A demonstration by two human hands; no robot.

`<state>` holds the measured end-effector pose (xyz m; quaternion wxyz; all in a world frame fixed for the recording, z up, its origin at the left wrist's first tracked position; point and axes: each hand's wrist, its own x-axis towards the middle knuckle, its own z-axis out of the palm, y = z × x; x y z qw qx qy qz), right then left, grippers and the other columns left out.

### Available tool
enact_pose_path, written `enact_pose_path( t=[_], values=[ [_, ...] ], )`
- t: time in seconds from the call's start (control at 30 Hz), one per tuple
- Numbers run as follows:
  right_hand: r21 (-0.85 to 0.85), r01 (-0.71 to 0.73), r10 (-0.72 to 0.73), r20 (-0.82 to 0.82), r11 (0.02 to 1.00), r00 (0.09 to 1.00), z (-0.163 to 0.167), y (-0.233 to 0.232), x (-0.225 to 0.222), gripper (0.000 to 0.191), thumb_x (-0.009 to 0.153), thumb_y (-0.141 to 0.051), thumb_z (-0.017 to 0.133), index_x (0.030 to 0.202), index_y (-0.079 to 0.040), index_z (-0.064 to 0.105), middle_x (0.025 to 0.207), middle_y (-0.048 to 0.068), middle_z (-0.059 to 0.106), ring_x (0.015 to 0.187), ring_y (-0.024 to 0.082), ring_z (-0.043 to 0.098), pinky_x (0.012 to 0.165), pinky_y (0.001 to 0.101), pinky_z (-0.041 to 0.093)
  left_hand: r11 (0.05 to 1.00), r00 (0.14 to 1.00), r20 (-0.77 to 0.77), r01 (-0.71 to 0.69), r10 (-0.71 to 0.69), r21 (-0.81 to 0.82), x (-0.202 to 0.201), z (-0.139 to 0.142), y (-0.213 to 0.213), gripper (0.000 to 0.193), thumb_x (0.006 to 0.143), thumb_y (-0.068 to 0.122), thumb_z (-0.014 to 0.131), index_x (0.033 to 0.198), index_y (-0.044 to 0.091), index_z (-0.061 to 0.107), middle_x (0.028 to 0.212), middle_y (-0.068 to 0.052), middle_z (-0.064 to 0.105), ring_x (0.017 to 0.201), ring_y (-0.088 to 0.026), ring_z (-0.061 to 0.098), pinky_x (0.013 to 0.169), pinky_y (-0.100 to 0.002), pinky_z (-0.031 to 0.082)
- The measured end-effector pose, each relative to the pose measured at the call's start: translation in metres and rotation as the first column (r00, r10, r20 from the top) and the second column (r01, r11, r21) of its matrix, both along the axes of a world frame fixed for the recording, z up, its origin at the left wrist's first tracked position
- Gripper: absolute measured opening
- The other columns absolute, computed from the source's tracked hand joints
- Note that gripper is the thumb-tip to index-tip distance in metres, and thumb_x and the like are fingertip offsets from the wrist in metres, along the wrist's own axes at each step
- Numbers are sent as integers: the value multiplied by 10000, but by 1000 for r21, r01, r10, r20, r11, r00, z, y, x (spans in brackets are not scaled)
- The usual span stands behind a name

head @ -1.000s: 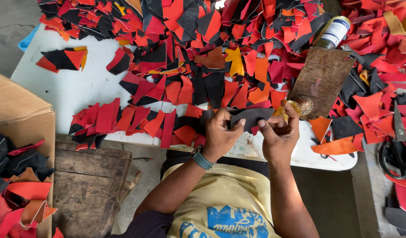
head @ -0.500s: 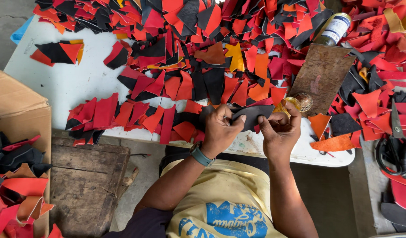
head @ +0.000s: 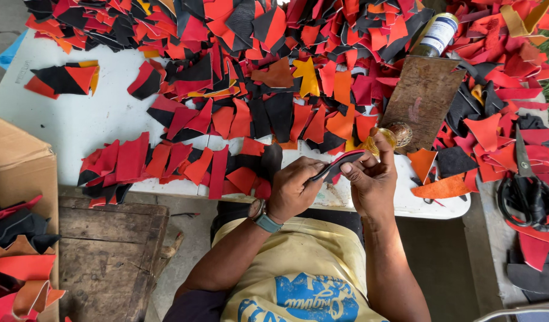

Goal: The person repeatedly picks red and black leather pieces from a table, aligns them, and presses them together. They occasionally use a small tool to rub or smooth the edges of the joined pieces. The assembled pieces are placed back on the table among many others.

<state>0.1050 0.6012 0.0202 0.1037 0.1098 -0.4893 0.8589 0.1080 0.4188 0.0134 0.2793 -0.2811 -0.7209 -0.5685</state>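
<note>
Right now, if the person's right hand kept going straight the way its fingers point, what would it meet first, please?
The right hand points up and away from the body. Just beyond its fingertips lies the small round brass-coloured piece at the foot of the brown board; probably that first, though depth is hard to judge.

Person, seen from above. Wears a pale yellow short-sleeved T-shirt (head: pixel 304 268) with a blue printed graphic (head: pixel 313 298) across the chest; graphic includes lettering in lighter tone. Dark garment (head: pixel 194 307) visible at the lower left edge, below the shirt hem. Both forearms bare. Left wrist carries a watch (head: pixel 263 218) with a teal-grey strap, sitting just behind the left hand (head: pixel 293 188). Right hand (head: pixel 373 179) and its wrist bare; fingernails short.
</note>
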Motion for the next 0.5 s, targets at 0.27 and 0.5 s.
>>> enact_pose_path(
  t=[0.27,0.5],
  values=[
    [824,551,30,-559,132,829,49,-7,45,581,753,-272,809,1314,-182,691,1590,255,324,1486,453,234,1204,587,206,989,992,-126,-7,-12,-150,-5,6,-13,256,827,-79,705,1062,-36,611,1111,-160,688,915,-338,724,728,-394,603],
    [873,485,-121,-486,-40,865,71,53,18,562,742,-248,872,1279,-183,721,1564,151,474,1456,407,375,1174,532,287,993,992,-124,-12,-3,-118,2,4,-23,215,838,-89,705,1015,-38,595,1077,-166,704,911,-340,737,745,-385,611]
  ],
)
